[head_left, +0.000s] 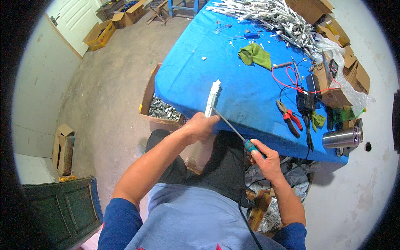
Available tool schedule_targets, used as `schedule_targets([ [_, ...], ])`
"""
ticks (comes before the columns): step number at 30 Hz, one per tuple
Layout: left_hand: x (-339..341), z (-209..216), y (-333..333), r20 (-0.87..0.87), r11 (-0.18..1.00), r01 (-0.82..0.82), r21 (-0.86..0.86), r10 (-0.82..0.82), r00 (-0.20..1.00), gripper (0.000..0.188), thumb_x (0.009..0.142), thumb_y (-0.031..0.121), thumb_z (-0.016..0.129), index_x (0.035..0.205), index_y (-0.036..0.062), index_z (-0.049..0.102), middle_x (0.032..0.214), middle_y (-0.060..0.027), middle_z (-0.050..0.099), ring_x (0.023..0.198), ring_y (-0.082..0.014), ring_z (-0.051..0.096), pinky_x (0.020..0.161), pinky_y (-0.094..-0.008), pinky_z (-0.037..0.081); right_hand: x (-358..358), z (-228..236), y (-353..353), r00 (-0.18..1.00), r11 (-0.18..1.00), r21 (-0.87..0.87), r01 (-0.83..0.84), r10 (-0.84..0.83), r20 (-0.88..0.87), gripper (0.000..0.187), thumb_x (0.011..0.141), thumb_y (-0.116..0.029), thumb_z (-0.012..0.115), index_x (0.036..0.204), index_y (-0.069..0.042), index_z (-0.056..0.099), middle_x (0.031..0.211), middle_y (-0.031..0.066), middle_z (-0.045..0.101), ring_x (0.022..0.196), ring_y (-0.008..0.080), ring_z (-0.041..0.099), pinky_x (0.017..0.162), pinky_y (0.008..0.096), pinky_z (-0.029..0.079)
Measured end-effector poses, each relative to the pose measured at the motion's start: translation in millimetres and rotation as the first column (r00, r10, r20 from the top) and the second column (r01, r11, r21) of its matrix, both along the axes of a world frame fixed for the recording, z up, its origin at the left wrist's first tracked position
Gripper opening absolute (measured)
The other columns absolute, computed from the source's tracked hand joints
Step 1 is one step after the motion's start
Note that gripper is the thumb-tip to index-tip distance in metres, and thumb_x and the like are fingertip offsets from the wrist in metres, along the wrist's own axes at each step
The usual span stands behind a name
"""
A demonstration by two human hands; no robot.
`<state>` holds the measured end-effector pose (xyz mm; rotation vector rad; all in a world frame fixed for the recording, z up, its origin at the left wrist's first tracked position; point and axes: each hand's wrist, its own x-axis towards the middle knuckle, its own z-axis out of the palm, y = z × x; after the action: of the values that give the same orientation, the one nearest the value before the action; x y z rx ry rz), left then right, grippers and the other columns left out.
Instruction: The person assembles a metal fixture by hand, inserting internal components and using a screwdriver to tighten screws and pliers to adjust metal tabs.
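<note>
My left hand (201, 126) is closed around the lower end of a long, narrow white piece (213, 96), whose far end points away over the table's near edge. The piece looks like the strips in the heap at the back; its exact kind I cannot make out. In my right hand (267, 161) is a screwdriver (231, 127) with a teal handle, the fingers wrapped around the grip. Its thin shaft slants up and left, and the tip meets the side of the white piece just above my left fingers. Part of the piece is hidden in my left hand.
A blue cloth covers the table (187, 75). On it lie a heap of white and silver strips (271, 18), a green rag (255, 55), red-handled pliers (289, 118), a black power adapter (306, 101) and a steel cup (342, 137). Below left stands a carton of small metal parts (143, 102).
</note>
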<state>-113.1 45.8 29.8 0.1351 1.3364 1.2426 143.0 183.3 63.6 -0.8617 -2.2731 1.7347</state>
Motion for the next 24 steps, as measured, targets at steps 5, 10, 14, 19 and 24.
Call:
schedule_targets([
  [5,1,3,-1,0.003,1.0,0.02,-0.002,-0.02,1.0,0.035,0.095,0.035,0.06,0.073,0.0166,0.04,0.054,0.0087,0.029,0.043,-0.0046,0.024,0.039,-0.0247,0.017,-8,23,-2,0.998,0.944,-0.33,0.011,0.008,0.057,0.039,0.094,-0.015,0.059,0.131,-0.002,0.055,0.093,0.0023,0.066,0.076,0.0076,0.06,0.068,0.0226,0.05],
  [10,0,6,-3,0.028,0.999,0.023,0.039,-0.024,0.999,0.036,0.095,0.037,0.06,0.072,0.0164,0.04,0.055,0.0085,0.03,0.043,-0.0048,0.024,0.04,-0.025,0.016,-9,6,3,0.987,0.955,0.254,-0.154,0.162,-0.01,0.04,0.092,-0.015,0.06,0.131,-0.007,0.056,0.093,0.0106,0.068,0.074,0.0126,0.064,0.064,0.0269,0.052],
  [14,1,-2,-2,-0.012,1.0,-0.001,-0.002,0.001,1.0,0.036,0.095,0.036,0.059,0.071,0.0162,0.04,0.055,0.0079,0.031,0.043,-0.0054,0.025,0.04,-0.0252,0.016,-11,6,-3,0.976,0.797,0.573,-0.192,0.216,0.026,0.042,0.089,-0.014,0.063,0.13,-0.009,0.057,0.087,0.0162,0.066,0.068,0.0248,0.065,0.064,0.0331,0.053],
  [19,0,-1,3,-0.044,1.0,-0.019,-0.019,0.018,0.999,0.035,0.093,0.036,0.059,0.073,0.0086,0.048,0.056,0.0023,0.037,0.043,-0.0123,0.035,0.039,-0.0296,0.025,-12,5,-20,0.962,0.563,0.78,-0.273,0.151,0.228,0.04,0.09,-0.017,0.062,0.129,-0.009,0.058,0.085,0.0144,0.065,0.07,0.0315,0.064,0.065,0.0366,0.052],
  [24,3,6,1,0.002,0.998,-0.05,-0.037,0.05,0.999,0.037,0.094,0.037,0.061,0.072,0.0163,0.04,0.054,0.0079,0.029,0.041,-0.006,0.023,0.039,-0.0257,0.015,-16,20,3,0.979,0.953,0.225,-0.203,0.193,0.069,0.041,0.094,-0.02,0.059,0.134,-0.01,0.055,0.089,0.0116,0.068,0.074,0.0107,0.064,0.065,0.0274,0.051],
])
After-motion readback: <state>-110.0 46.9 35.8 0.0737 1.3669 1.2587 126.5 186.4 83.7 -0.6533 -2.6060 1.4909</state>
